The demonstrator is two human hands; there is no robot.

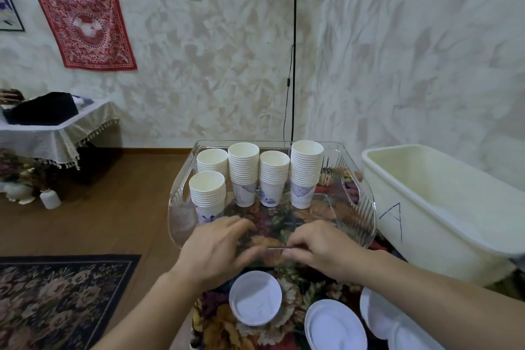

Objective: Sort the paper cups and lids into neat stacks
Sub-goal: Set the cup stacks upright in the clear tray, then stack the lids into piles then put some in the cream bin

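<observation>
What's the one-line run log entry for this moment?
white paper cup stacks: five, upright in clear plastic tray | left hand, right hand: at tray's near edge | white lids: loose, nearer
</observation>
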